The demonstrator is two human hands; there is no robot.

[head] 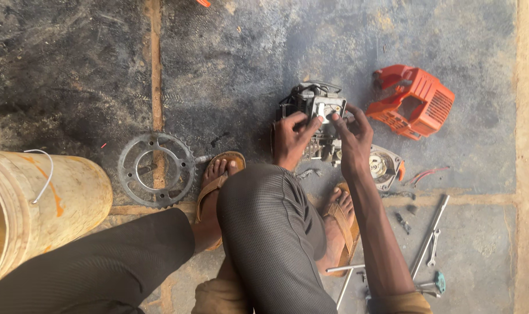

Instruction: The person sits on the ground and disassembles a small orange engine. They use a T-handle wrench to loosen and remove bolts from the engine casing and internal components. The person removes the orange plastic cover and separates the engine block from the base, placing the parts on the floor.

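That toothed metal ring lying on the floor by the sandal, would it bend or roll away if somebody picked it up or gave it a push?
The sprocket looks like thick steel, so probably stiff and heavy for its size. Lying flat on the rough floor, it would likely scrape rather than roll. Its teeth and grimy surface might feel sharp and slippery.

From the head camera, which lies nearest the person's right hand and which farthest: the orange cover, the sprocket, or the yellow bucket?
1. Orange cover, just right of the right hand.
2. Sprocket, left, past the sandalled foot.
3. Yellow bucket, far left edge.
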